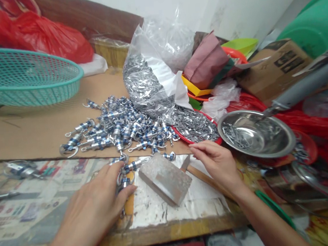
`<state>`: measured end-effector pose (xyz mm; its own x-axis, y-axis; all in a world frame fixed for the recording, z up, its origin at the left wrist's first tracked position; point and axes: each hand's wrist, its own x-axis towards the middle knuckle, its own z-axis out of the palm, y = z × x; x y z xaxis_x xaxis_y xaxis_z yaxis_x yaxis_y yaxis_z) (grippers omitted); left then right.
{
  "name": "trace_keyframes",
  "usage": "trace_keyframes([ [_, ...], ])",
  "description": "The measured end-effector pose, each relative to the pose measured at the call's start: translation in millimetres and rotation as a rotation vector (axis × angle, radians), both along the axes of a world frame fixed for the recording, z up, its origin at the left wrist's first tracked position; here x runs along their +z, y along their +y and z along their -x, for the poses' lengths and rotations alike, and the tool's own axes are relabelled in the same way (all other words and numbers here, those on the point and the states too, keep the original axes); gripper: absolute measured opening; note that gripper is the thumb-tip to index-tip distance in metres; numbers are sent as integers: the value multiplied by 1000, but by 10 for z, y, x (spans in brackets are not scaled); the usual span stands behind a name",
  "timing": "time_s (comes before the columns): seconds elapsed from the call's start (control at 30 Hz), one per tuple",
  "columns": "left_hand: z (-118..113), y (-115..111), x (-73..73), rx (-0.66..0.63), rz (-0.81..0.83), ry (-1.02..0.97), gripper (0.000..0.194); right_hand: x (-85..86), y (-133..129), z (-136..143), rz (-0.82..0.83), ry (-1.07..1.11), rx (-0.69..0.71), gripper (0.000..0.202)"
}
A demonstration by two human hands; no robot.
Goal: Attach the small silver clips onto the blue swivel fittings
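My left hand curls around a few blue-and-silver metal fittings at the near edge of a large heap of fittings; its thumb and forefinger lie on either side of them. My right hand is closed in a pinch beside the red dish, which is full of small metal clips. Whatever is between those fingertips is too small to make out. Between my hands a thick steel block rests on a white sheet. A hammer with a wooden handle lies behind it, partly under my right hand.
A steel pan holding some clips stands at the right. Behind the dish slumps a clear bag of clips. A turquoise basket sits at the left, with a red bag behind it. A cardboard box leans at the back right.
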<state>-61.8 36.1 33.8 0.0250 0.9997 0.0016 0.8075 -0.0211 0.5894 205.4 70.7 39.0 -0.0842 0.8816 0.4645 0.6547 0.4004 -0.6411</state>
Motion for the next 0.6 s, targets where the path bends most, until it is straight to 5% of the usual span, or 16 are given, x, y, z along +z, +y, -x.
trace_keyframes([
  [0.1,-19,-17,-107,-31,62,167,47,-24,-71,37,10,15,24,10],
  [0.2,85,-21,-85,5,75,49,52,-29,-159,57,2,44,18,10],
  [0.3,138,-51,27,170,23,-330,51,8,-254,98,52,124,-37,8],
  [0.4,-37,-79,98,324,26,-772,31,89,-333,231,65,220,-47,9],
  [0.6,-532,-117,40,36,119,-1013,45,212,-420,564,-79,152,212,19],
])
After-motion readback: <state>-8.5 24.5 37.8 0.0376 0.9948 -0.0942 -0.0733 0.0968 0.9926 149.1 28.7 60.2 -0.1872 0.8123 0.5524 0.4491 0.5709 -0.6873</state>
